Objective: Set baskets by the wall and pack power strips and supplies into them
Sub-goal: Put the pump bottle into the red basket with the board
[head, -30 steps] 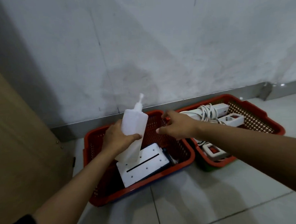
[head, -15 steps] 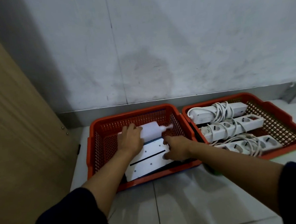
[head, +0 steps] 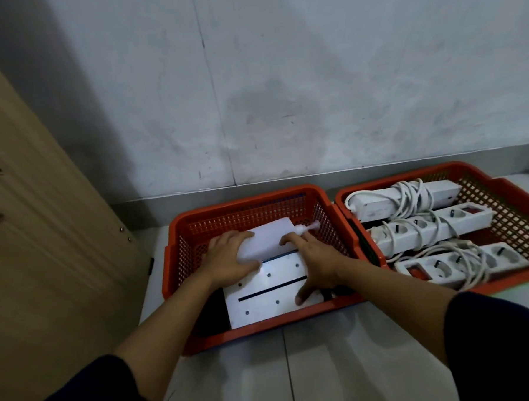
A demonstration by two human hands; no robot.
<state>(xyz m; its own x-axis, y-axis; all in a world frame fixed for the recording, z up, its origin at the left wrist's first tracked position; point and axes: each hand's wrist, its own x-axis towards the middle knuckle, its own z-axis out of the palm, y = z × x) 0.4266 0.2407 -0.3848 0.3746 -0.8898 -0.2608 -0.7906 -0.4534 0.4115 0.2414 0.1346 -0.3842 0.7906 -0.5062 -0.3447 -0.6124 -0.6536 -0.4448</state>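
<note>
Two red mesh baskets stand side by side against the wall. In the left basket (head: pixel 179 235) a white pump bottle (head: pixel 268 238) lies on its side along the back, nozzle pointing right. My left hand (head: pixel 228 260) wraps around the bottle's base end. My right hand (head: pixel 313 257) rests with fingers spread on the bottle's neck end and on a white perforated plate (head: pixel 268 295) below it. The right basket (head: pixel 501 181) holds three white power strips (head: pixel 433 229) with coiled cords.
A wooden cabinet side (head: pixel 45 242) stands close to the left basket. The grey wall (head: pixel 282 92) and its skirting run right behind both baskets. Pale floor tiles (head: pixel 342 365) lie in front.
The bottle went from upright in my left hand to lying flat at the basket's back. My right hand moved from the basket rim onto the bottle and plate.
</note>
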